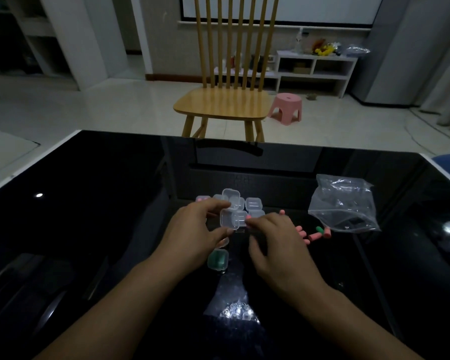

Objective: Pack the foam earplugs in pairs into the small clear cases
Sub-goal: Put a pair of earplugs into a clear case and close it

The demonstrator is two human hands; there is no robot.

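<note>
Two bare hands are working over a glossy black table (89, 229), near the middle of it. Beyond the table's far edge a wooden chair (226, 100) is standing on the pale floor, with a pink stool (286, 107) beside it.

Toward the right edge of the table a crumpled clear plastic bag (344, 206) is lying, its near corner just beside some loose earplugs.

The left hand (195, 232) is gripping an open clear case (233, 219), fingers curled over its far side and thumb under its near side, holding it just above the table. The right hand (276, 242) is pinching a pink earplug (248, 217) at the right side of that case; whether the earplug is already inside is hard to tell.

Behind the held case a cluster of empty clear cases (244, 202) is sitting closer to the far edge, touching one another, one perched on top of the others. At the cluster's left end, a case with something pink inside (202, 198) is peeking out past the left fingers.

Nearer the front edge, between the two wrists, a closed case with green earplugs (218, 259) is resting on the table.

Right of the right hand, several loose pink earplugs (312, 237) are lying scattered, and one green earplug (319, 229) is lying among them, near the bag.
</note>
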